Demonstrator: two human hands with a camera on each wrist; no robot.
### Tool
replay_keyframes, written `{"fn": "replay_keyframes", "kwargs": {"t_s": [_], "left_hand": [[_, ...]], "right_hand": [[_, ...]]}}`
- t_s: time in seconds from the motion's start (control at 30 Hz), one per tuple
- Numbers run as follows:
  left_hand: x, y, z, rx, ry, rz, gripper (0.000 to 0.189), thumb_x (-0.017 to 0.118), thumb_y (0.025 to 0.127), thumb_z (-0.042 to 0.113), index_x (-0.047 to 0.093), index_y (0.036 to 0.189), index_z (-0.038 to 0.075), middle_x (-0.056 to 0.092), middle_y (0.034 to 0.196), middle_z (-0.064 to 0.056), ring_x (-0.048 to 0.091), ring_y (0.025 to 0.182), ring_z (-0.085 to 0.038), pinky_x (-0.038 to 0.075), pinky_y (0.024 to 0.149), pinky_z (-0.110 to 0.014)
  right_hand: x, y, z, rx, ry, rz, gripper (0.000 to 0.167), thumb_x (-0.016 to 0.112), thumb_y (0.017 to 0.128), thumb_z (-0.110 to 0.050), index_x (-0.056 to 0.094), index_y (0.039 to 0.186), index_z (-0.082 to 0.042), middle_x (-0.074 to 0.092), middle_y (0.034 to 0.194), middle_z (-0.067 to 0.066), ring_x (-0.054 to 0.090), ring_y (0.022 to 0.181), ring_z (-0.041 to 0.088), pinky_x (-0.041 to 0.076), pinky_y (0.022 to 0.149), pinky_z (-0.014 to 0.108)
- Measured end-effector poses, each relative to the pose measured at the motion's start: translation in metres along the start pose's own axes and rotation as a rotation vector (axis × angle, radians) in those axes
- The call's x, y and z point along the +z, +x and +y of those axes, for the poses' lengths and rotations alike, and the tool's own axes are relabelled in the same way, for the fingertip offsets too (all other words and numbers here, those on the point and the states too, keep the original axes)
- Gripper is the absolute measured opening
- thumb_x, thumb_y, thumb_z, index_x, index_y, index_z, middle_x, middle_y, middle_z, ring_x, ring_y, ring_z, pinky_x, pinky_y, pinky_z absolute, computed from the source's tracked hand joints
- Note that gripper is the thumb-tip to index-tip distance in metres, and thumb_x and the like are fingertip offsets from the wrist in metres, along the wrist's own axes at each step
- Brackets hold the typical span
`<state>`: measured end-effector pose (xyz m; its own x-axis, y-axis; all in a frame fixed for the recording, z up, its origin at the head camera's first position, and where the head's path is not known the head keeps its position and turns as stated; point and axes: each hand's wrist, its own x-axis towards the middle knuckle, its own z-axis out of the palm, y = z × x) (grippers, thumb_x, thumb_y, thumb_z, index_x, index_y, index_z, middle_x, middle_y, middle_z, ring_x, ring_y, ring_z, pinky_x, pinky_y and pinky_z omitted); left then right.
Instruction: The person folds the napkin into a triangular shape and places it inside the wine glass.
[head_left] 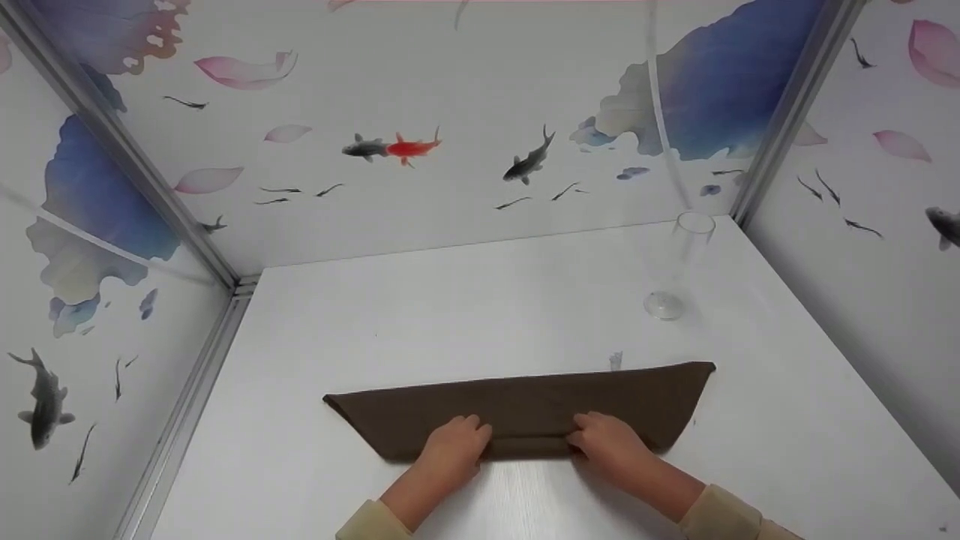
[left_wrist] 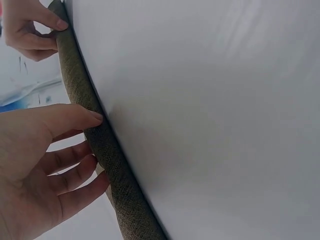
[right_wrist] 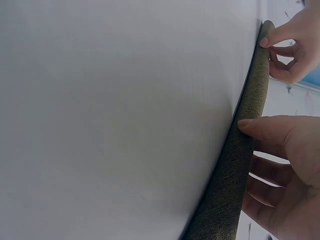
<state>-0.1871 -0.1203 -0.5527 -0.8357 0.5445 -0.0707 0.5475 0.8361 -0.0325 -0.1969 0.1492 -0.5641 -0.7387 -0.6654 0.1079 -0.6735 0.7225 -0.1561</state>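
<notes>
A brown cloth (head_left: 525, 401), folded into a long shape with slanted ends, lies across the near half of the white table. Its near edge is turned over into a thick, rounded fold. My left hand (head_left: 456, 442) pinches this fold left of the middle, thumb (left_wrist: 87, 118) on the side toward me and fingers curled behind. To the right, my right hand (head_left: 609, 442) pinches the same fold, its thumb (right_wrist: 252, 127) also on the near side. Between both hands a short stretch of the fold shows. Each wrist view has the other hand farther along the cloth.
A tall clear glass (head_left: 664, 304) with a round foot stands at the back right of the table (head_left: 450, 315). Just behind the cloth is a small greyish patch (head_left: 616, 361). Panels printed with fish and petals (head_left: 420, 90) enclose the back and sides.
</notes>
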Motion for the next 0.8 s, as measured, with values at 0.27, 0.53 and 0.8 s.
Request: {"fn": "replay_keyframes", "kwargs": {"t_s": [0.27,0.53,0.8], "left_hand": [[-0.0009,-0.0036,0.0068,0.005,0.013,-0.048,0.033,0.082,0.079,0.018,0.064,0.106,0.009,0.056,0.090,-0.003,0.057,0.082,-0.016,0.052,0.071,-0.027],[-0.0016,-0.0082,0.0106,0.022,0.019,-0.012,0.032,0.082,0.079,0.017,0.063,0.104,0.009,0.055,0.089,-0.003,0.056,0.081,-0.015,0.052,0.067,-0.027],[-0.0018,-0.0063,0.0089,0.009,0.015,0.016,0.021,0.078,0.083,0.017,0.065,0.098,0.010,0.056,0.085,-0.003,0.056,0.077,-0.015,0.053,0.065,-0.027]], "right_hand": [[-0.0025,-0.0071,-0.0021,-0.015,0.008,0.006,0.007,0.077,0.078,-0.002,0.075,0.079,-0.008,0.048,0.070,-0.003,0.041,0.062,0.009,0.043,0.056,0.026],[-0.0044,-0.0107,-0.0043,0.003,0.001,-0.014,0.008,0.077,0.078,-0.001,0.076,0.082,-0.008,0.049,0.073,-0.004,0.042,0.064,0.009,0.045,0.058,0.026],[-0.0066,-0.0077,-0.0007,0.033,0.024,-0.039,0.007,0.076,0.081,-0.004,0.075,0.085,-0.009,0.050,0.074,-0.004,0.041,0.065,0.009,0.045,0.059,0.028]]}}
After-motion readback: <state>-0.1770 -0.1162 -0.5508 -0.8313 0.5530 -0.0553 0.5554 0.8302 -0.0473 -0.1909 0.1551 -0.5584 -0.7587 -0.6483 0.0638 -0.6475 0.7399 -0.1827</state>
